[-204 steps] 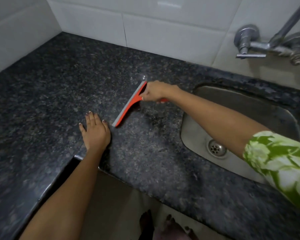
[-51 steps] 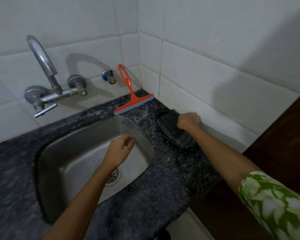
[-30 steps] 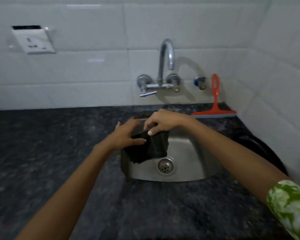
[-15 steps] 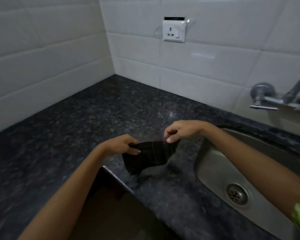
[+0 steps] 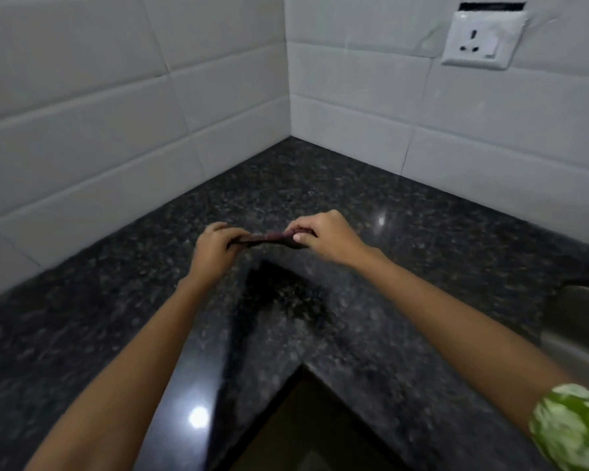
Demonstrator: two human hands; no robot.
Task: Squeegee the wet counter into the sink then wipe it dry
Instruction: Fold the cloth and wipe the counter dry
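A dark cloth point(image 5: 267, 239) is stretched between my two hands above the black speckled granite counter point(image 5: 320, 185), near its inner corner. My left hand point(image 5: 215, 248) pinches the cloth's left end and my right hand point(image 5: 323, 237) pinches its right end. The cloth looks flat and edge-on, so only a thin dark strip of it shows. It casts a dark shadow on the counter below. The steel sink point(image 5: 578, 321) shows only as a sliver at the right edge. The squeegee is out of view.
White tiled walls point(image 5: 116, 113) meet in a corner behind the counter. A white wall socket point(image 5: 478, 39) sits high on the right wall. The counter's front edge makes an inward notch point(image 5: 303, 368) close to me.
The view has swung left from the sink to the counter corner. Both hands have carried the cloth forward and lowered it over the counter, held flatter than before.
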